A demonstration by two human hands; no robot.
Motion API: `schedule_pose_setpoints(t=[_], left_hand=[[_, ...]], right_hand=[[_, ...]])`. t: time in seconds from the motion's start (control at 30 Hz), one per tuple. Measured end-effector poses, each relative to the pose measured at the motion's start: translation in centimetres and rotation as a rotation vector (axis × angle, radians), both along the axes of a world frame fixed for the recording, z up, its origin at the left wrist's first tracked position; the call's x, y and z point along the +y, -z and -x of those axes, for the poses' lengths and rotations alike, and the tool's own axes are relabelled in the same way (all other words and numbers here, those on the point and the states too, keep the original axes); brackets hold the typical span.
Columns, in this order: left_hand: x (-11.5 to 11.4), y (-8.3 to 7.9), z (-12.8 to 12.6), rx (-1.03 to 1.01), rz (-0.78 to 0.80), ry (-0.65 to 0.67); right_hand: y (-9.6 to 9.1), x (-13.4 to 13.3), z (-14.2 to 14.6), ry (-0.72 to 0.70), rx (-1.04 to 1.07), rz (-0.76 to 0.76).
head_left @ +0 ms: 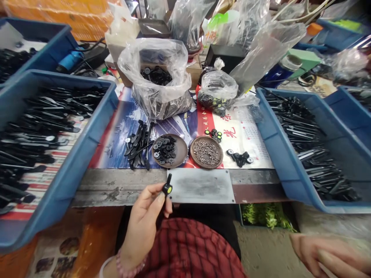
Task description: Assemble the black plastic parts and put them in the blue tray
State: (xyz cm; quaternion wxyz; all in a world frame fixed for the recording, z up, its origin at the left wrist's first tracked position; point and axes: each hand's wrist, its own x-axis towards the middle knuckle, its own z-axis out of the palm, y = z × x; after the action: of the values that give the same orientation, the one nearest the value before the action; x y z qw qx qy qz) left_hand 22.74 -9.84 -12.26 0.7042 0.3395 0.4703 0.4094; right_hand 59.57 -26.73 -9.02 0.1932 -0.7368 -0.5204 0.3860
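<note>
My left hand [146, 216] is closed around a black plastic piece [167, 188] with a round, yellow-green-dotted head and a short stem pointing up. Its lower part runs down behind my fingers, just in front of the bench edge. Far off at the lower right is my right hand [330, 253], blurred and cut by the frame, its fingertips not clear. Nearest the left hand lies a pale metal plate [203, 187]. Beyond it stand a round dish of flat black discs [182, 150] and a dish of small screws [206, 152]. Long black parts [139, 144] lie loose beside them.
Blue trays of long black parts flank the bench, one at the left [95, 123] and one at the right [278, 146]. Open plastic bags [162, 104] of parts stand behind. Small black pieces [240, 157] lie at the right; a bin of green pieces [263, 216] sits below.
</note>
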Motion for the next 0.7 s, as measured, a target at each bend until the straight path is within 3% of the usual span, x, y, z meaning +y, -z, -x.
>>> schedule_pose_setpoints(t=[0.07,0.13,0.17,0.3,0.43,0.53,0.7], left_hand=[[0.3,-0.1,-0.6,-0.035,0.035,0.023],[0.4,-0.4,-1.2,-0.070,0.076,0.054],[0.4,-0.6,-1.5,-0.088,0.091,0.067],[-0.1,-1.3,-2.5,-0.145,0.146,0.037],[-0.9,-1.9,-2.9,-0.249,0.237,-0.055],[-1.6,-2.0,-2.7,-0.323,0.242,-0.121],[-1.7,-1.7,-1.6,-0.287,0.190,-0.191]], right_hand=[[1.5,-2.9,-2.1,0.059,-0.289,0.243],[2.3,-3.7,-2.0,0.097,-0.467,0.338],[2.3,-3.3,-1.0,0.080,-0.450,0.331],[1.1,2.5,8.3,-0.034,-0.015,-0.041],[1.4,9.3,17.5,-0.230,0.376,-0.098],[2.7,11.9,20.7,-0.315,0.474,-0.187],[3.6,12.9,21.7,-0.300,0.521,-0.200]])
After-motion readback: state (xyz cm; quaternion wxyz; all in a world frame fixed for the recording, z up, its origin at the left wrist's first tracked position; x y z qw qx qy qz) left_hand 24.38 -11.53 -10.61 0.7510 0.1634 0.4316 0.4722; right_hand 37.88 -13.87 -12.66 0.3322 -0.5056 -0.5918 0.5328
